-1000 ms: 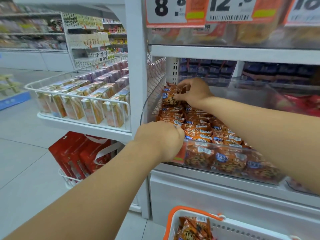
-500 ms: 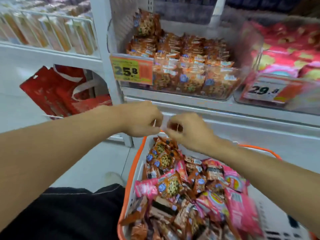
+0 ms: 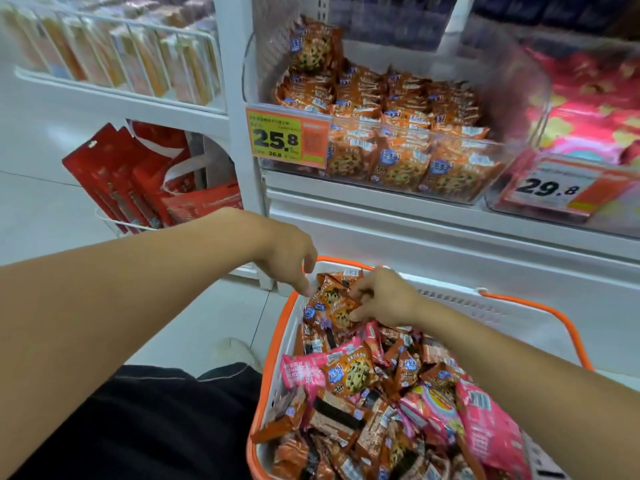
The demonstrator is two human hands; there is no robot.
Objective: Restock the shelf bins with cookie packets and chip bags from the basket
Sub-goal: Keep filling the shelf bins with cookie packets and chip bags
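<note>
A white basket with an orange rim point(image 3: 277, 341) sits low in front of me, heaped with orange cookie packets and pink chip bags point(image 3: 485, 420). My right hand point(image 3: 384, 299) pinches an orange chocolate-chip cookie packet point(image 3: 337, 304) at the basket's far end. My left hand point(image 3: 287, 258) reaches down beside it, fingertips touching the packets at the far left corner. Above, a clear shelf bin point(image 3: 491, 174) holds rows of the same orange cookie packets point(image 3: 391, 102).
Price tags reading 25.8 point(image 3: 277, 138) and 29.8 point(image 3: 550, 188) hang on the bin fronts. A neighbouring bin at right holds pink bags point(image 3: 588, 109). Red bags point(image 3: 138, 181) hang at lower left under a wire shelf of boxes point(image 3: 114, 60). My dark-clad knee point(image 3: 156, 420) is beside the basket.
Both hands left the shelf bin and dropped to the basket. My right hand has now closed on a cookie packet; my left hand has lowered to the packets beside it.
</note>
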